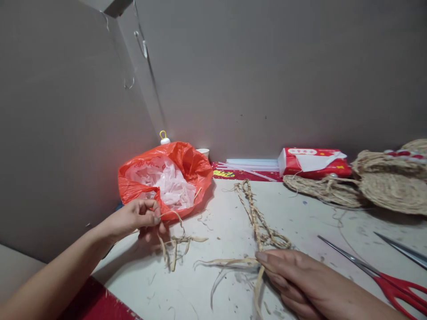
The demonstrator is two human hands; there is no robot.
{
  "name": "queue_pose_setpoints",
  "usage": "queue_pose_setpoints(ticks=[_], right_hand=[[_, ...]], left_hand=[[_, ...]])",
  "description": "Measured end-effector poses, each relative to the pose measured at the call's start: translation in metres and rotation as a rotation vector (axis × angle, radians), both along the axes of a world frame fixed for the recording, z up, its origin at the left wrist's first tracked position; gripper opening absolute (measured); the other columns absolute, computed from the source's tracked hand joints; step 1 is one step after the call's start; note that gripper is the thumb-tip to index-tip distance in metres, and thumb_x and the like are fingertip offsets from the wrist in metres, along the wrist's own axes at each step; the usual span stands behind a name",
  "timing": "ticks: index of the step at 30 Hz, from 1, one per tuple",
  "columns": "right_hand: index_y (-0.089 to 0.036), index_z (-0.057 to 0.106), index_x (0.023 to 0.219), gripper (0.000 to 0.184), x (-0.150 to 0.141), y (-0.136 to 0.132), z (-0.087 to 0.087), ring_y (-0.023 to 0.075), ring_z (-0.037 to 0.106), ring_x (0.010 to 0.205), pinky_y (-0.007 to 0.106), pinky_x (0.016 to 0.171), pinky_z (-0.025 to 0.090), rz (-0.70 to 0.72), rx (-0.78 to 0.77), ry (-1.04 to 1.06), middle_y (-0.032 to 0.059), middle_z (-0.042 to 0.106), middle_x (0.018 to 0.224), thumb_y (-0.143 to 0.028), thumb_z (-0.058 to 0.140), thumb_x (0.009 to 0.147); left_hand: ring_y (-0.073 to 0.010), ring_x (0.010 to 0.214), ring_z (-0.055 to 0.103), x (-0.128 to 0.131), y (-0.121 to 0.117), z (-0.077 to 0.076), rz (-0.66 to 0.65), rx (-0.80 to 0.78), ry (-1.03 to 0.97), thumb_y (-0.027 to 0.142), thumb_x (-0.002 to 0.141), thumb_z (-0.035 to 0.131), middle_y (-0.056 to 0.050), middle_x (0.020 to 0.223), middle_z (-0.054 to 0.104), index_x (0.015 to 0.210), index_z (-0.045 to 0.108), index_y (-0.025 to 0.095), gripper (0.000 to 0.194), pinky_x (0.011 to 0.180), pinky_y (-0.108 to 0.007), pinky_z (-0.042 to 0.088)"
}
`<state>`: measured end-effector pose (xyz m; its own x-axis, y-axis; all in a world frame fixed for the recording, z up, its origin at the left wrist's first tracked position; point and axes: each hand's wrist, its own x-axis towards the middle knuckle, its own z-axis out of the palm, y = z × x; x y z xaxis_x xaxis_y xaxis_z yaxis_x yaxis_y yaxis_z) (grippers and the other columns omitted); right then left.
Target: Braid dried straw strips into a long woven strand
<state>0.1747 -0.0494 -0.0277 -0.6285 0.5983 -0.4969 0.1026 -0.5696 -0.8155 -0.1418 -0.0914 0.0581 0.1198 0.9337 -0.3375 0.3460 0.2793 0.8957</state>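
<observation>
My left hand (147, 218) is pinched closed on a thin, pale straw strand (176, 215) in front of the red plastic bag. Loose dry straw pieces (180, 242) lie just right of and below that hand. At the centre right, my right hand (293, 280) is closed on the near end of a braided straw cord (255, 218). The cord runs away from me over the white table and has a loop on its right side. Unbraided straw ends (230, 262) fan out to the left of my right thumb and downward.
A red plastic bag (200, 178) holding crumpled white plastic stands back left. Scissors with red handles (383, 278) lie at right, near another pointed blade (400, 249). Woven straw pieces (393, 191) and a red tissue pack (313, 164) sit at the back right.
</observation>
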Motion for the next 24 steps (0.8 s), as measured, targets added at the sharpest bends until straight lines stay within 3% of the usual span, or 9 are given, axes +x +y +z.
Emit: queue_pose_setpoints(ticks=[6,17,24], right_hand=[[-0.022,0.033,0.065,0.037,0.0,0.001,-0.003,0.0037,0.008,0.041,0.017,0.036,0.005,-0.013,-0.005,-0.032,-0.0106,0.023,0.048,-0.048,0.055,0.077],[-0.021,0.037,0.069,0.035,0.003,0.0,-0.012,0.0031,0.009,0.041,0.016,0.036,0.006,-0.037,-0.047,-0.031,-0.0105,0.025,0.05,-0.047,0.059,0.075],[-0.021,0.038,0.071,0.034,0.003,0.001,-0.014,0.0035,0.009,0.043,0.016,0.037,0.006,-0.031,-0.077,-0.046,-0.0105,0.024,0.052,-0.047,0.06,0.076]], left_hand=[[-0.0055,0.041,0.049,0.0,0.002,-0.001,0.092,0.088,-0.032,0.032,0.079,0.063,0.003,0.054,0.059,0.078,0.049,0.017,0.021,0.04,-0.014,0.037],[-0.0071,0.053,0.056,-0.003,0.001,0.004,0.213,0.247,-0.023,0.032,0.077,0.067,0.002,0.065,0.06,0.081,0.055,0.015,0.021,0.05,-0.017,0.043],[-0.0053,0.04,0.048,-0.004,-0.008,0.002,0.296,0.298,-0.228,0.03,0.082,0.061,0.004,0.054,0.056,0.082,0.052,0.016,0.016,0.041,-0.015,0.038]])
